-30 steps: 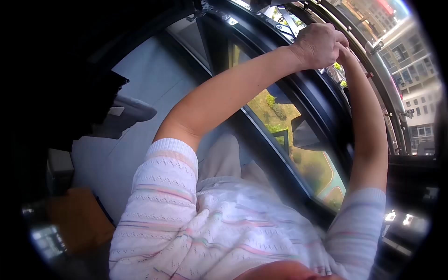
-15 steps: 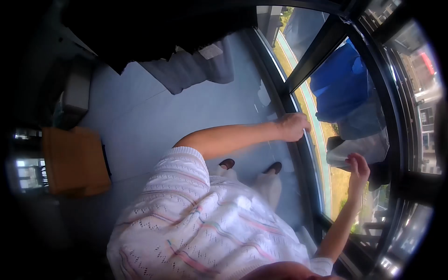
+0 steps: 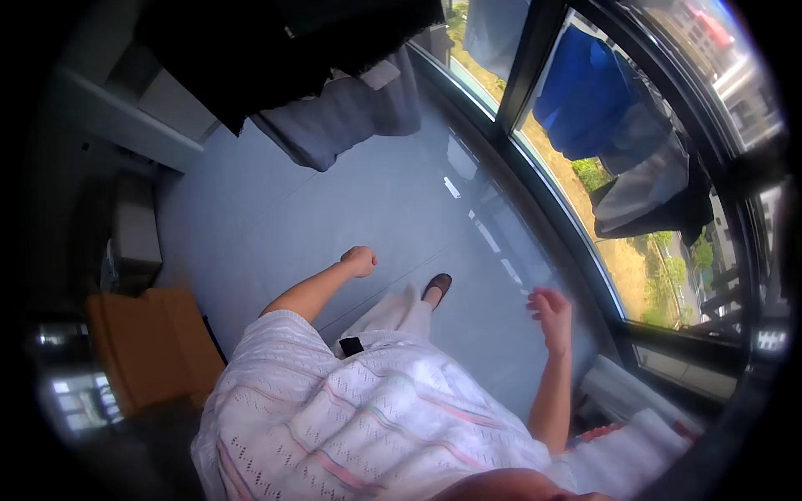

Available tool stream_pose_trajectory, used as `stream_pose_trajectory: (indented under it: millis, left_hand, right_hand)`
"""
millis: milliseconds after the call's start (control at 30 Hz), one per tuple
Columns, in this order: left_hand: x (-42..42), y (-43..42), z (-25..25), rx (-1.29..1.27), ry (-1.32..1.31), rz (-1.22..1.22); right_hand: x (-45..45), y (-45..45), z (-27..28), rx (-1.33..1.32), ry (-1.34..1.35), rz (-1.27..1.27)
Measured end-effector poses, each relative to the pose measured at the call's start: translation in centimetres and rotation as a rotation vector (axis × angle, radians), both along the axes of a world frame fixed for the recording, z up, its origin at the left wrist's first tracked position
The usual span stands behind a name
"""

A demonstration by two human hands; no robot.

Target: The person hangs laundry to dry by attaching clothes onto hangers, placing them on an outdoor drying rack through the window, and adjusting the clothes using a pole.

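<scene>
My left hand [image 3: 359,260] is out in front of my body above the grey floor [image 3: 334,209], its fingers curled into a loose fist with nothing visible in it. Over the floor near the window side, my right hand [image 3: 551,319] has its fingers apart and is empty. Neither hand touches anything. The window frame [image 3: 555,200] lies beyond my right hand. A small black item [image 3: 352,346] shows at the waist of my knitted top.
Grey fabric [image 3: 342,121] and a dark mass hang at the upper left. Blue clothing [image 3: 585,92] and grey clothing [image 3: 643,179] hang beyond the glass. A brown box [image 3: 154,342] stands at the left. White fabric with red parts [image 3: 639,447] lies at the lower right.
Both hands were together high at the window frame, then parted. My left hand has left the frame and come down to the left; my right hand has moved away from the window. The view has turned.
</scene>
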State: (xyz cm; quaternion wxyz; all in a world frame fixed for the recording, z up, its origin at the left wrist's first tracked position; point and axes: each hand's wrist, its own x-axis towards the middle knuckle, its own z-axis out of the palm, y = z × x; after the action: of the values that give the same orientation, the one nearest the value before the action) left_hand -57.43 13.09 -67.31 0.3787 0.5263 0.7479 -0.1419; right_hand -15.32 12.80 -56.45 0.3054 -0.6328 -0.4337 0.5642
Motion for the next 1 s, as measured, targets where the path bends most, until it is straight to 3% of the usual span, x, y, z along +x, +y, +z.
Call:
stream_pose_trajectory:
  millis: [167, 300, 367, 567, 667, 767, 900, 1000]
  left_hand:
    - [3.4, -5.0, -5.5, 0.016, -0.036, -0.373]
    - [11.0, -7.2, -8.8, -0.104, -0.211, -0.502]
    - [14.7, -10.2, -6.9, -0.210, -0.204, -0.546]
    - [23.0, -12.5, -7.9, -0.291, -0.385, -1.015]
    - [27.1, -12.7, -7.6, -0.304, -0.376, -1.008]
    - [29.1, -11.8, -6.5, -0.209, -0.416, -0.843]
    - [30.4, -13.2, -6.1, -0.268, -0.244, -0.911]
    - [30.7, -16.0, -5.9, -0.257, -0.145, -0.962]
  right_hand:
    - [3.3, -14.1, -2.1, 0.100, -0.054, -0.211]
    - [5.1, -32.2, -4.2, -0.100, -0.242, -0.440]
    - [5.5, -40.8, -4.7, -0.202, -0.334, -0.533]
    - [2.5, -62.4, -4.4, -0.489, -0.117, -1.417]
    - [-0.9, -71.1, -4.6, -0.568, -0.118, -1.646]
    - [-3.6, -77.2, -6.0, -0.632, -0.100, -1.789]
    - [-4.6, -84.7, -6.0, -0.748, -0.175, -1.857]
    - [-3.2, -90.4, -5.8, -0.658, -0.226, -1.994]
